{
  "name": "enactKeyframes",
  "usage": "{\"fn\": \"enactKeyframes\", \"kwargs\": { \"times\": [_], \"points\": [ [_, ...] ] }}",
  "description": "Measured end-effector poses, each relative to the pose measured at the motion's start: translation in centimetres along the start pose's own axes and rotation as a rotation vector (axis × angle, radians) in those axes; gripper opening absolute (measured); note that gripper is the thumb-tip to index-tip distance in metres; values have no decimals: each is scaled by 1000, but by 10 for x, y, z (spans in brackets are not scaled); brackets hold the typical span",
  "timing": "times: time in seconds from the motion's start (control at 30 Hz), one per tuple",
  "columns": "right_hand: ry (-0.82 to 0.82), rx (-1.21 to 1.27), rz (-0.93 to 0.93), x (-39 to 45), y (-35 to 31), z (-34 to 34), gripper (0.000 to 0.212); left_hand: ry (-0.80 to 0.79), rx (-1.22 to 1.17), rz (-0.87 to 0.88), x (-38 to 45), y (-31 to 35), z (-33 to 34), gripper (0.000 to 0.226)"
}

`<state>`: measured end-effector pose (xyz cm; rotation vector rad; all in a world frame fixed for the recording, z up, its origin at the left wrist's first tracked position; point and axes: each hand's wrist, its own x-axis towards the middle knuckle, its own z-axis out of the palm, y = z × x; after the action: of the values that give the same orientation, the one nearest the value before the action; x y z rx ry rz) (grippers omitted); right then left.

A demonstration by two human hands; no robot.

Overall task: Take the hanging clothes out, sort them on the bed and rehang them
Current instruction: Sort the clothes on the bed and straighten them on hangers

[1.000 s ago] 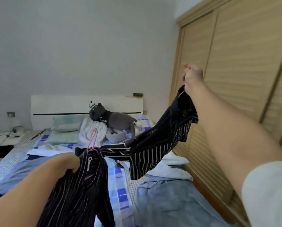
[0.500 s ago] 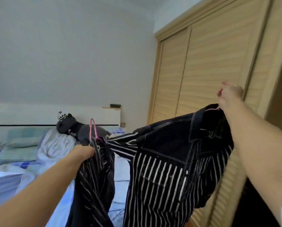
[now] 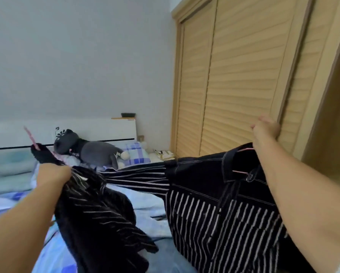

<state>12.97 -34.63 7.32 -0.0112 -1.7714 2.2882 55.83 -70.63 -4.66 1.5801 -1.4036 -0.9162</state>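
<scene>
- The left hand [image 3: 52, 172] is curled tight around a bunch of dark cloth, the dark striped garment [image 3: 98, 217].
- That garment hangs down from the left hand in a crumpled heap, over the bed [image 3: 151, 205].
- A pink hanger [image 3: 31, 137] sticks up just above and to the left of the left hand, with dark cloth wrapped at its base.
- The right hand [image 3: 264, 131] is lifted high, right up by the wooden closet door [image 3: 244, 75]. It is blurry, so I cannot tell if its fingers hold anything.
- Just below the right wrist is the collar of the striped jacket [image 3: 214, 203], with a second pink hanger [image 3: 242, 171] inside it.
- The jacket hangs under the right arm, and one sleeve stretches across toward the left hand.
- Past the left hand, a gray plush toy [image 3: 90, 148] lies near the white headboard [image 3: 98, 129].
- A checked pillow [image 3: 135, 152] sits just beside the toy, on the side nearer the right hand.
- A small bedside table [image 3: 163, 154] stands between the pillow and the closet.
</scene>
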Motion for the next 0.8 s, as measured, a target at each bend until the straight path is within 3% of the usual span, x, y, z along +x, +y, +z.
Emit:
{"fn": "enactKeyframes", "kwargs": {
  "times": [0.13,0.23,0.3,0.37,0.47,0.53,0.63,0.73,0.8],
  "points": [
    [-141,-28,-39,-26,41,10,43,-159,20,-20,-3,-12,23,52],
    [-287,-13,-59,-61,70,24,38,-171,323,32,-23,-49,24,63],
    [-348,-21,-43,-86,93,24,36,-180,543,76,-29,-102,15,60],
    [-455,-64,-24,-113,130,22,36,-221,676,7,-32,-162,-1,58],
    [-638,-203,43,-161,206,18,29,-202,707,-104,-32,-249,-39,51],
    [-701,-329,141,-198,268,10,25,-66,665,-148,-38,-275,-68,52],
    [-683,-545,333,-251,353,-13,28,281,593,-158,-42,-279,-107,46],
    [-798,-828,257,-287,395,-31,31,446,543,-36,-40,-258,-136,54],
    [-819,-875,184,-291,396,-19,30,529,495,52,-29,-240,-151,58]
  ]
}}
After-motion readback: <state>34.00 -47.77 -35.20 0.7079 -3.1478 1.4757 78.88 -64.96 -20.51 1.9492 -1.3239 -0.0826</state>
